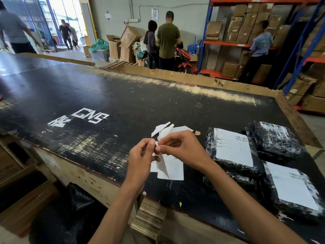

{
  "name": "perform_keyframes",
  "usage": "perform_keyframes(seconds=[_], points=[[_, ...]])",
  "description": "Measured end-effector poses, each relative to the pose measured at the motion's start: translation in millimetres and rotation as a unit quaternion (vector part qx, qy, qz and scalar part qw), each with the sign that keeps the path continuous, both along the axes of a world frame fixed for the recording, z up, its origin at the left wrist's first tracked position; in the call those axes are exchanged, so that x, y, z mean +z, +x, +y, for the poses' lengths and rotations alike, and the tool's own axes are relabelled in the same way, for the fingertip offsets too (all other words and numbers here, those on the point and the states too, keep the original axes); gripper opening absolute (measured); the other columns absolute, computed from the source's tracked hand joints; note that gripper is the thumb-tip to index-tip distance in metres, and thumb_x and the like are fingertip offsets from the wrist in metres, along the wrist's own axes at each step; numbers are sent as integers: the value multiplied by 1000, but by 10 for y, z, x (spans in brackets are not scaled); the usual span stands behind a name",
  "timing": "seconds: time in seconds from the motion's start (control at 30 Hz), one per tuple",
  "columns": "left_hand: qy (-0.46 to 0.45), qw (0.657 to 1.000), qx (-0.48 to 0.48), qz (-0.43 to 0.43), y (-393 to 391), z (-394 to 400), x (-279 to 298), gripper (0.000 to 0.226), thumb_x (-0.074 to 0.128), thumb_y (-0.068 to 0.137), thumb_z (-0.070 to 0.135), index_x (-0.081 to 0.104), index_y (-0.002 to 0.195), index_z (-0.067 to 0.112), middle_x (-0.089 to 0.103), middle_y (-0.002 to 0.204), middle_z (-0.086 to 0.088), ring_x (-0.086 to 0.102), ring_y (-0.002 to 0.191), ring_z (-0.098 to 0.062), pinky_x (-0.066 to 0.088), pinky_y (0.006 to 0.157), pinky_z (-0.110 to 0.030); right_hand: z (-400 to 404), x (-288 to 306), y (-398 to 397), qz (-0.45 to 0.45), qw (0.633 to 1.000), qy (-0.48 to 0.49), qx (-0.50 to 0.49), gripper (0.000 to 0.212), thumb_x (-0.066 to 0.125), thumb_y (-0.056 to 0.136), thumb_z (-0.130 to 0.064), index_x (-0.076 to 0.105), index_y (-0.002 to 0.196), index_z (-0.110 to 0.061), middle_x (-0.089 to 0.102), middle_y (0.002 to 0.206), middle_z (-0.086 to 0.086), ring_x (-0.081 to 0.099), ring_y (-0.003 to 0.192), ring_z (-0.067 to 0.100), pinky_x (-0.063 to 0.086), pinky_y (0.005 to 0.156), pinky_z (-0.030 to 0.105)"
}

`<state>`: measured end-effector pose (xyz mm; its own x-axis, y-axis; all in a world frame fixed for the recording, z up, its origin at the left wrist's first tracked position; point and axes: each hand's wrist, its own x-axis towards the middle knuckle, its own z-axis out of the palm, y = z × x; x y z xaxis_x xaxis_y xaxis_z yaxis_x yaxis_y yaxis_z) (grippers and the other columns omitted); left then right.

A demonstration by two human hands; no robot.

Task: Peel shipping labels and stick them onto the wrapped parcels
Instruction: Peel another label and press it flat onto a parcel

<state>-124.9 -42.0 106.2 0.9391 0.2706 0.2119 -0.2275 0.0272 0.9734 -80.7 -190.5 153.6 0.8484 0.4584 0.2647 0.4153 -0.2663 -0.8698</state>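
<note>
A big storeroom with shelves of brown boxes lies behind a long black bench (88, 88). On the left, white letters are painted on the bench. In the middle, the left hand (140, 159) and the right hand (179, 147) meet, fingertips touching. Both pinch the top corner of one white shipping label (171, 169), which hangs down from the fingers with its long side pointing toward the person. Torn white backing scraps (167, 130) lie just past the hands. To the right sit black wrapped parcels (233, 166), some already labelled. The right hand is nearer them, so the label must travel right.
</note>
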Motion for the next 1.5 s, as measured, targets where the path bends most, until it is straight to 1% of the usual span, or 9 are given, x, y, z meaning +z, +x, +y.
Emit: perform_keyframes(seconds=[0.27,0.43,0.53,0.67,0.87,0.97,1.1,1.3,1.5], points=[[58,998,0,-8,24,8,18,27,48,102,30,66,93,11,71,87,-4,70,83,-17,56,70,-26,7,15,-8,34,999,5,-3,13,77,87,-17,80,97,-8,79,84,7,76,78,17,63,76,32],[100,995,2,-24,25,18,19,25,48,102,28,66,90,14,68,76,3,64,71,-10,55,67,-25,15,-4,-15,113,992,41,-24,11,72,89,-9,78,92,0,78,85,17,76,83,31,63,79,35],[103,994,3,-21,27,18,-27,25,46,103,25,64,88,14,66,72,9,64,71,-7,58,70,-28,3,-22,-30,173,982,66,-31,12,69,90,-6,75,88,4,75,88,24,74,77,28,62,77,32],[92,996,6,6,18,8,-103,29,42,104,26,62,92,10,68,84,-1,68,80,-14,59,74,-31,-9,-81,-50,235,966,103,-39,10,67,91,-8,73,86,-1,73,87,20,71,76,24,62,81,36],[-22,998,-36,50,10,15,-86,36,44,103,32,68,95,6,70,87,-9,70,86,-24,60,79,-36,-9,-135,-55,198,975,83,-55,12,70,91,-8,74,88,4,75,89,21,71,77,25,62,81,36],[-15,997,-47,55,-4,36,-59,36,52,97,36,71,100,6,75,91,-12,74,90,-25,60,82,-37,-7,-137,-56,179,980,69,-59,14,71,90,-9,74,90,5,74,93,24,72,79,25,62,80,35],[7,998,-40,56,-3,68,-42,21,60,97,23,72,102,6,76,93,-10,75,91,-24,61,84,-39,2,-133,-49,152,986,47,-52,11,73,90,-12,77,89,-2,76,90,18,74,82,26,63,80,34],[19,997,-41,60,8,114,-29,18,58,98,15,71,95,3,76,90,-13,76,87,-25,60,77,-29,39,-142,-40,168,984,51,-39,12,73,89,-12,77,90,0,76,92,17,75,88,29,63,83,35],[-7,996,-22,89,56,98,-88,19,51,99,7,65,90,-2,74,91,-20,75,86,-25,59,72,-23,63,-198,-4,218,967,106,-82,14,67,91,-7,71,78,-6,75,82,12,73,74,21,63,77,36]])
